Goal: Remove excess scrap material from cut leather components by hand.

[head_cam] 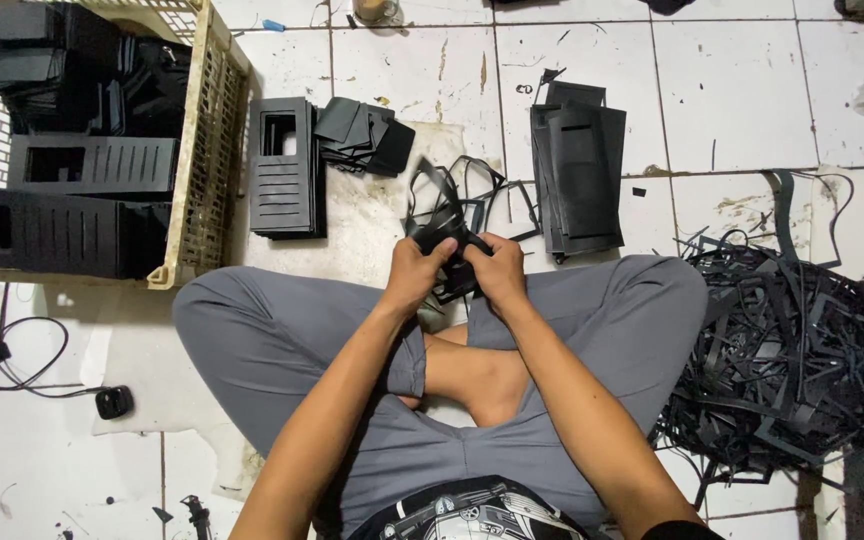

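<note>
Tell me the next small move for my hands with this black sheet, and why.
Probably pull the loose frame strips off the black sheet: both the left hand and right hand grip it, with offcut strips still hanging from it.

- Bright, even overhead light falls on the white tiled floor (732,90), strongest toward twelve o'clock.
- Shadows are soft and short; the darkest patch sits at four o'clock.
- Black pieces lose surface detail.
- Wide-angle bending shows at nine and three o'clock.
- Focus is sharp overall.
</note>
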